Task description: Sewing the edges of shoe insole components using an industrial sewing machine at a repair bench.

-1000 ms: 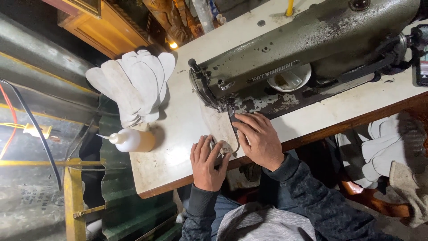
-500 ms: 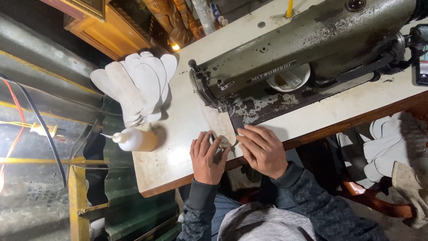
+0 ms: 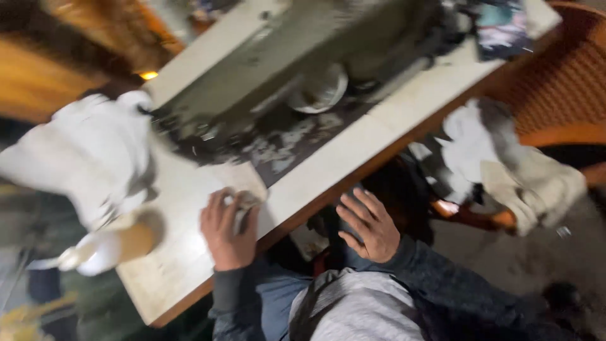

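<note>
Head view, blurred: left hand (image 3: 228,232) lies palm-down near the sewing table's (image 3: 183,265) front edge, fingers curled over the near end of a pale fabric piece (image 3: 243,189). Right hand (image 3: 371,226) hangs off the table below that edge, fingers spread, holding nothing. Behind the fabric stands a grey sewing machine (image 3: 284,69); white cut pieces (image 3: 88,158) overhang the left edge beside a squeeze bottle (image 3: 113,243).

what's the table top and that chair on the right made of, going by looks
Table top: looks like pale laminate or painted board, smooth and scuffed, with a brown wooden-looking edge. Chair: seems woven wicker or cane, orange-brown; a basket-like weave shows through the blur, so plastic rattan cannot be ruled out.
</note>
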